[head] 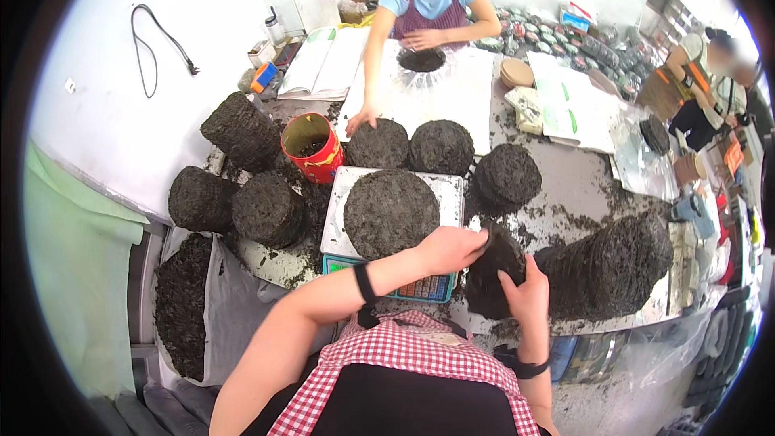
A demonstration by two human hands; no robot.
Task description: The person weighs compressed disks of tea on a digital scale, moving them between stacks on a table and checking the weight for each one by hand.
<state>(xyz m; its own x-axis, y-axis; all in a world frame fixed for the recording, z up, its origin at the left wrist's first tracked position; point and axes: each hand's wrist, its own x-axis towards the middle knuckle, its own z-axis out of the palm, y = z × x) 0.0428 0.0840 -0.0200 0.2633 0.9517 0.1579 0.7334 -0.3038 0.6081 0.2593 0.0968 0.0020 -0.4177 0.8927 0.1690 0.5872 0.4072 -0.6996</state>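
Observation:
Both my hands are on a dark round cake of pressed leafy material (pixel 493 278) at the right of the scale. My left hand (pixel 457 248) pinches its upper edge, while my right hand (pixel 527 290) grips its right side, thumb on the face. Another dark cake (pixel 392 213) lies on the white plate of a digital scale (pixel 451 200). Right of my right hand, a long row of similar cakes (pixel 611 266) leans on its side. Stacks of cakes (pixel 507 175) stand beyond and left of the scale.
Across the table a person (pixel 433 12) touches one cake (pixel 378 144) with one hand. A red can (pixel 313 148) stands left of it. An open sack of loose dark leaves (pixel 184 309) is at the lower left. Crumbs litter the table (pixel 575 175); paper sheets (pixel 472 115) lie at the back.

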